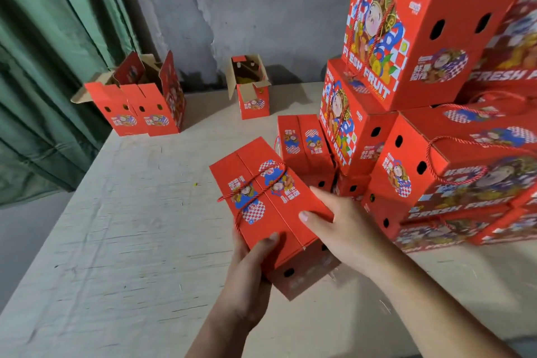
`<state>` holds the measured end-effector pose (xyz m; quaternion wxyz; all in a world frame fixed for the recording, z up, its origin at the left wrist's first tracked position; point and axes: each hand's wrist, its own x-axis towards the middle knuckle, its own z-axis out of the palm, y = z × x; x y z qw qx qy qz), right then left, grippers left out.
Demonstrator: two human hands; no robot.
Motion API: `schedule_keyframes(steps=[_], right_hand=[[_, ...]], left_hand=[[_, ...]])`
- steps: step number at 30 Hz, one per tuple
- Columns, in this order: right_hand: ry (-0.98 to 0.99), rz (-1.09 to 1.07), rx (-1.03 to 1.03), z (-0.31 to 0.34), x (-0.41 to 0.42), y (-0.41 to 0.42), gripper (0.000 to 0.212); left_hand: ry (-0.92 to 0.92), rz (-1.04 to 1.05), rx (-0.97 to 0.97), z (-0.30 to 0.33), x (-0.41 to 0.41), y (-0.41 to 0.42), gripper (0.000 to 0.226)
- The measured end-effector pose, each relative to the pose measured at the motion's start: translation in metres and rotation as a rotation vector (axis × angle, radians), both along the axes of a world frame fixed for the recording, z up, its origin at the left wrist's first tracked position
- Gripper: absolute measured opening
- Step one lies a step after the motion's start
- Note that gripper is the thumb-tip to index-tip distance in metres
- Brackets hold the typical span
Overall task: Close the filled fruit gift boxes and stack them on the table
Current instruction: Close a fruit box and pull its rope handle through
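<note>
Box (270, 206), closed and red with a rope handle across its lid, sits tilted over the table (130, 241) in both hands: left hand (247, 279) grips its near corner, thumb on the lid; right hand (343, 229) clasps its right edge. Closed boxes (406, 96) are stacked just right; open boxes (145, 102) stand at the far edge

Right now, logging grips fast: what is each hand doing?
Left hand: closed on the closed red box, near corner.
Right hand: gripping the same box's right side.
</note>
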<state>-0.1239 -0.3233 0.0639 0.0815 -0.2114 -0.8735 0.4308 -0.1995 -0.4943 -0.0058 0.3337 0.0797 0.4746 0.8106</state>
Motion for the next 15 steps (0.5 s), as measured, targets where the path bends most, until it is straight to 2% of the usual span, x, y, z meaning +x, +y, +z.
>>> schedule_keyframes(steps=[3,5,6,8,12,13,15], right_hand=[[0.125,-0.013,-0.001,0.03,-0.006,0.009,0.07],[0.235,-0.007,-0.04,0.048,-0.01,0.016,0.071],[0.29,0.006,-0.059,0.058,-0.013,0.02,0.065],[0.383,0.021,-0.081,0.079,-0.018,0.029,0.038],[0.52,-0.08,-0.099,0.094,-0.043,0.073,0.034],[0.514,-0.115,-0.111,0.089,-0.053,0.086,0.03],[0.445,-0.161,-0.153,0.072,-0.073,0.104,0.037]], left_hand=[[0.142,-0.045,0.001,0.047,-0.015,-0.003,0.073],[0.23,-0.102,-0.009,0.077,-0.032,0.002,0.073],[0.264,-0.127,-0.015,0.09,-0.041,0.008,0.073],[0.305,-0.159,-0.034,0.111,-0.061,0.026,0.073],[0.418,-0.206,-0.071,0.138,-0.103,0.084,0.069],[0.443,-0.199,-0.1,0.14,-0.113,0.102,0.066],[0.492,-0.125,-0.232,0.134,-0.131,0.137,0.056]])
